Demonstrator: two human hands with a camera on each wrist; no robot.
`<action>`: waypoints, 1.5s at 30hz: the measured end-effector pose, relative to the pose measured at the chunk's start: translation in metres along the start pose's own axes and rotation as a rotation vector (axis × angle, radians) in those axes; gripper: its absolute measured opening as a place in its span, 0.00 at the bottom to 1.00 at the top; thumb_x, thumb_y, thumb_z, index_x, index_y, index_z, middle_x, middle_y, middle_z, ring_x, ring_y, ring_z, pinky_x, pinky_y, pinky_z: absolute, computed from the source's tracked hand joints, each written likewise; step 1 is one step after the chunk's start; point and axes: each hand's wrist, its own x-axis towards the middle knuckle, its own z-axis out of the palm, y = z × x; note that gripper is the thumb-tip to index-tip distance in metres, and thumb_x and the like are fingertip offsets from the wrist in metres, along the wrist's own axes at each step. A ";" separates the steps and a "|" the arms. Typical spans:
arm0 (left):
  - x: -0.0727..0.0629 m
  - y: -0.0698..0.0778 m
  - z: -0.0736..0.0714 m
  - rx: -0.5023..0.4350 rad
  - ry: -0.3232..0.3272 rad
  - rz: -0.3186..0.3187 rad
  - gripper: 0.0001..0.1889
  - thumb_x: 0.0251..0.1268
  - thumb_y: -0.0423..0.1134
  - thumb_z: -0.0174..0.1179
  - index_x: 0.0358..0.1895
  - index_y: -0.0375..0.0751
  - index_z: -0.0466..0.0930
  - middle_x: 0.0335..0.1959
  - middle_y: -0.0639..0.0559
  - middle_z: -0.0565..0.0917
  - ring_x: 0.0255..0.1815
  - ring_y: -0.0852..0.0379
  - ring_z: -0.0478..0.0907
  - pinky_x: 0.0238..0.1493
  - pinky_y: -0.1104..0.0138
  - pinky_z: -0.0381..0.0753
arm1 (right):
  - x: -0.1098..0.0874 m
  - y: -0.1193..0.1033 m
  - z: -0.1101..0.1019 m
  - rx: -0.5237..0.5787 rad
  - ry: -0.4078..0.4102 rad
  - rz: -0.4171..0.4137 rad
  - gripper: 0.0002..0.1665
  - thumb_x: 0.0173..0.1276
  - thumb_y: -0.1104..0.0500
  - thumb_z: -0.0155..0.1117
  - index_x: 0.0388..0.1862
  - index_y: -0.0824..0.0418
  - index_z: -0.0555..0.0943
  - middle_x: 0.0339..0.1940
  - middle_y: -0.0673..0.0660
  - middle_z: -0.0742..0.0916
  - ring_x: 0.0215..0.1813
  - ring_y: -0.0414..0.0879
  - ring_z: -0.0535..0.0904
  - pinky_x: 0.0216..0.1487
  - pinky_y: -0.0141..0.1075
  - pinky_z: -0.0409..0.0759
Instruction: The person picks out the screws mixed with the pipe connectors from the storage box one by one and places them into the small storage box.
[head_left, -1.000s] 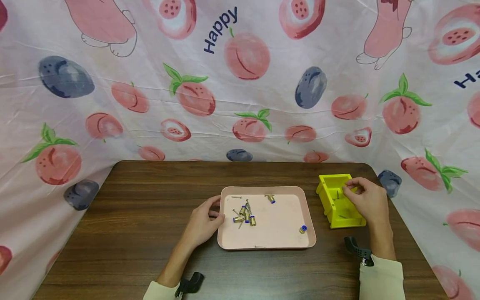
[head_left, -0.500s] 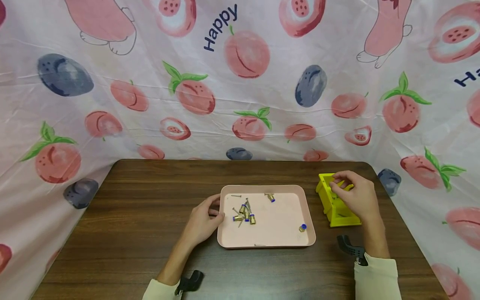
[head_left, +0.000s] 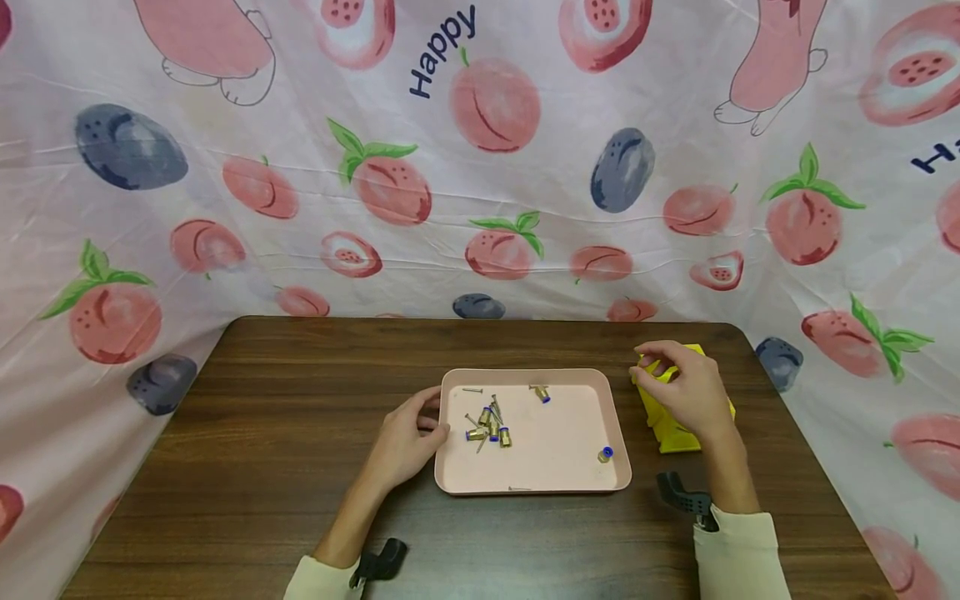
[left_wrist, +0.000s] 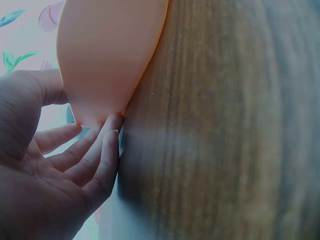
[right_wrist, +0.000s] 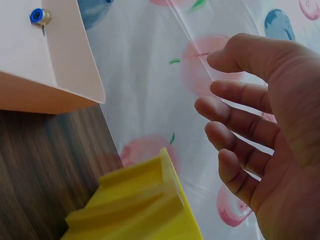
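My left hand (head_left: 405, 443) holds the left end of a shallow pink tray (head_left: 558, 446), thumb at the rim and fingertips against the outer wall (left_wrist: 107, 75). Brass push-in fittings (head_left: 505, 437) with blue collars and several screws (head_left: 497, 411) lie clustered in the tray's left half. One fitting (head_left: 542, 394) is near the back rim, another (head_left: 605, 455) near the right end. My right hand (head_left: 688, 392) hovers over the left side of a yellow bin (head_left: 651, 407), hiding most of its inside. Its fingers are relaxed and apart, with nothing between them in the right wrist view.
A dark wood-grain table (head_left: 300, 383) carries both containers. The yellow bin stands to the right of the tray, a small gap between them. A fruit-printed cloth (head_left: 562, 167) hangs behind and at the sides. Black camera mounts (head_left: 384, 560) sit at both wrists.
My right hand has moved left across the yellow bin, from its right side to its left edge. The left hand, the tray and its contents stay as they were.
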 end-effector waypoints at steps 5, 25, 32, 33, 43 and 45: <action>0.001 0.000 0.000 0.004 -0.005 -0.013 0.31 0.67 0.31 0.70 0.74 0.32 0.79 0.59 0.40 0.87 0.46 0.53 0.89 0.46 0.61 0.88 | 0.001 -0.004 0.007 0.021 -0.050 -0.006 0.17 0.69 0.60 0.79 0.54 0.65 0.89 0.42 0.59 0.91 0.39 0.53 0.84 0.42 0.32 0.81; 0.000 0.001 0.000 0.005 -0.006 -0.009 0.31 0.67 0.30 0.70 0.74 0.32 0.79 0.59 0.40 0.88 0.46 0.52 0.89 0.46 0.60 0.88 | 0.004 -0.016 0.038 0.092 -0.233 -0.078 0.28 0.68 0.58 0.80 0.65 0.64 0.85 0.54 0.63 0.90 0.45 0.57 0.85 0.45 0.42 0.88; 0.000 0.000 -0.001 0.009 -0.002 -0.008 0.31 0.66 0.31 0.70 0.74 0.32 0.79 0.59 0.40 0.88 0.46 0.52 0.89 0.46 0.59 0.88 | 0.004 -0.020 0.050 0.134 -0.345 -0.057 0.42 0.68 0.51 0.80 0.79 0.58 0.77 0.68 0.62 0.86 0.53 0.61 0.82 0.54 0.53 0.85; 0.000 0.000 -0.001 0.010 0.003 0.002 0.31 0.66 0.32 0.70 0.73 0.32 0.79 0.59 0.40 0.88 0.46 0.52 0.89 0.46 0.58 0.88 | 0.004 -0.021 0.052 0.139 -0.355 -0.054 0.43 0.68 0.50 0.80 0.80 0.57 0.76 0.69 0.62 0.85 0.54 0.61 0.82 0.55 0.54 0.85; 0.000 -0.002 -0.001 -0.005 0.005 0.013 0.31 0.66 0.31 0.70 0.73 0.31 0.79 0.58 0.39 0.88 0.45 0.51 0.90 0.46 0.58 0.89 | 0.003 -0.029 0.062 0.148 -0.411 -0.056 0.50 0.67 0.47 0.82 0.83 0.58 0.72 0.70 0.61 0.84 0.59 0.61 0.82 0.57 0.55 0.83; 0.001 -0.001 0.000 -0.002 -0.004 -0.008 0.31 0.67 0.30 0.70 0.74 0.32 0.79 0.59 0.40 0.88 0.46 0.52 0.90 0.47 0.60 0.89 | 0.003 -0.030 0.063 0.153 -0.419 -0.055 0.50 0.67 0.47 0.82 0.84 0.57 0.71 0.70 0.61 0.84 0.59 0.61 0.82 0.57 0.53 0.83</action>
